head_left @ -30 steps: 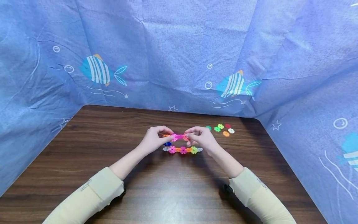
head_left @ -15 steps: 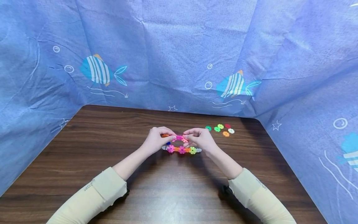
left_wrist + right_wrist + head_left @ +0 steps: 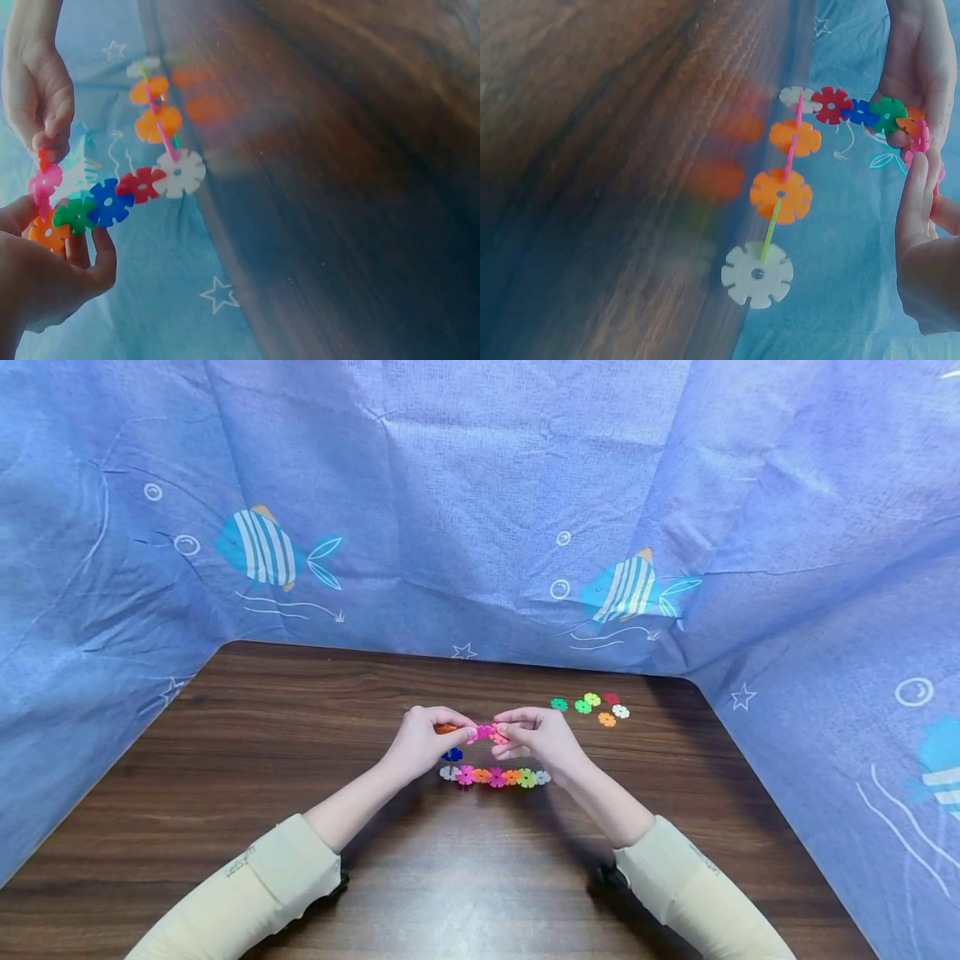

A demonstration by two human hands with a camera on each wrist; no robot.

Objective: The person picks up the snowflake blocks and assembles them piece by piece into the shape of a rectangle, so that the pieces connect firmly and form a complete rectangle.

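Note:
Both hands hold up one chain of interlocking flower-shaped plastic discs (image 3: pixel 497 777) above the table. With thumb and fingers, my left hand (image 3: pixel 416 745) pinches it at the corner, around an orange disc (image 3: pixel 49 234) and a pink one. My right hand (image 3: pixel 543 745) pinches a coral-red disc (image 3: pixel 499 737) at the chain's upper end. From the left corner, green (image 3: pixel 73 216), blue (image 3: pixel 110 202) and red (image 3: pixel 141 184) discs run down to a white disc (image 3: pixel 181 174). The lower row continues through pink, orange and yellow-green discs to a white end disc (image 3: pixel 757 274), touched by neither hand.
Several loose discs lie at the back right of the brown wooden table (image 3: pixel 300 727), among them an orange one (image 3: pixel 607 719) and a white one (image 3: pixel 620 712). A blue fish-patterned cloth (image 3: pixel 480 510) hangs behind and at both sides.
Both hands have come slightly lower in the head view, still holding the chain. Its lower row has swung down, widening the gap below the upper row. The loose discs stay put.

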